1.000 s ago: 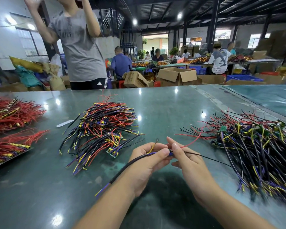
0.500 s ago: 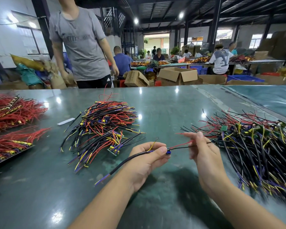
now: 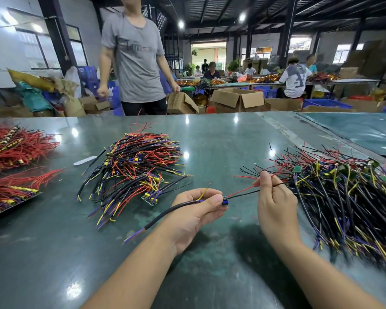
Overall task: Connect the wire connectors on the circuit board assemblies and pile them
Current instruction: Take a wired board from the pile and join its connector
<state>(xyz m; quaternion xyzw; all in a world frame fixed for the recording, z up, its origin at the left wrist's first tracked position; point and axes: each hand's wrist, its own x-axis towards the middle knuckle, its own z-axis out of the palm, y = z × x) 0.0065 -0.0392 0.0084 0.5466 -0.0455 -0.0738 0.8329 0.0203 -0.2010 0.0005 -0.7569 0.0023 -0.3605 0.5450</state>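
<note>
Two bare hands raised over glossy dark green tabletop (image 3: 221, 139), a single wire assembly strung between them. Left hand (image 3: 195, 216) curled round thick black sheathed cable (image 3: 165, 216), thumb and forefinger pinching it just behind small blue wire connector (image 3: 225, 201); purple and yellow cable ends trailing down-left past the wrist, thin yellow lead poking up above the knuckles. Right hand (image 3: 274, 208) pinching thin red and black wires (image 3: 243, 192) between thumb and fingertips, remaining fingers loosely folded, wires running taut-looking from connector up to that pinch. Whether connector halves fully mated: cannot tell, too small. Beyond left hand, lying on tabletop, heaped pile of red, black, yellow and purple wired assemblies (image 3: 138, 166), small green circuit board (image 3: 151, 198) at its near edge. Just beside right hand, sprawling larger heap of mostly black and yellow wired boards (image 3: 343, 197), touching or nearly touching the fingers. Far left, bundles of red wires with yellow tips (image 3: 16, 148), nearer bundle resting on dark tray edge. Small white paper strip (image 3: 85, 160) between red bundles and central pile. Across the table, standing person in grey T-shirt (image 3: 138, 63); open brown cardboard boxes (image 3: 239, 100) and seated workers farther back.
</note>
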